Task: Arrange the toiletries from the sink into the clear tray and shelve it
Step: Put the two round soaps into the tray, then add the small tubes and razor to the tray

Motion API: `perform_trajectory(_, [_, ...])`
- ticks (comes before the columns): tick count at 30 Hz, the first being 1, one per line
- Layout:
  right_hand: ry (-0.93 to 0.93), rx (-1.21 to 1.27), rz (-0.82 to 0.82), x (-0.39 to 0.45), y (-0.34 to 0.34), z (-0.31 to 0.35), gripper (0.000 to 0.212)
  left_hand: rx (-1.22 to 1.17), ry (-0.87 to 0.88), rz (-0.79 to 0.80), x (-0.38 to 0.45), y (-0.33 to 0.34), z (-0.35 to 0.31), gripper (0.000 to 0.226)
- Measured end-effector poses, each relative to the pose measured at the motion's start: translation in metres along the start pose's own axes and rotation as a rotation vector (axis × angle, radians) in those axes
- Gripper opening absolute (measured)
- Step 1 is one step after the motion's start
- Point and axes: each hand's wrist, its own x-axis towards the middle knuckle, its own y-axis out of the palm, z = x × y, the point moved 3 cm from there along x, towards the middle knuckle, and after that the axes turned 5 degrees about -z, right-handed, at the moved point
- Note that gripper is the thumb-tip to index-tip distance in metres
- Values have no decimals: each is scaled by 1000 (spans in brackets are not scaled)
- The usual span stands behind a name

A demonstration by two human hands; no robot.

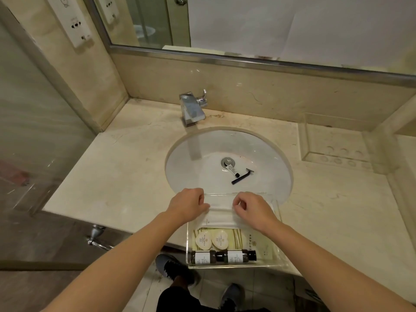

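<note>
A clear tray rests on the counter's front edge, partly over the white sink. Inside it lie two dark bottles along the near wall, two heart-shaped soaps and flat paper packets. Both hands pinch a long white packet at the tray's far end: my left hand holds its left end, my right hand its right end. In the sink bowl, by the drain, lie a small tube and a black razor.
A chrome tap stands behind the sink. A clear holder sits on the counter at back right. A mirror runs along the back wall, a glass panel stands on the left. My shoes show on the floor below.
</note>
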Motion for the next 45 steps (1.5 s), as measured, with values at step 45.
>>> perform_trajectory(45, [439, -115, 423, 190, 50, -129, 59, 172, 187, 195, 249, 107, -9, 51])
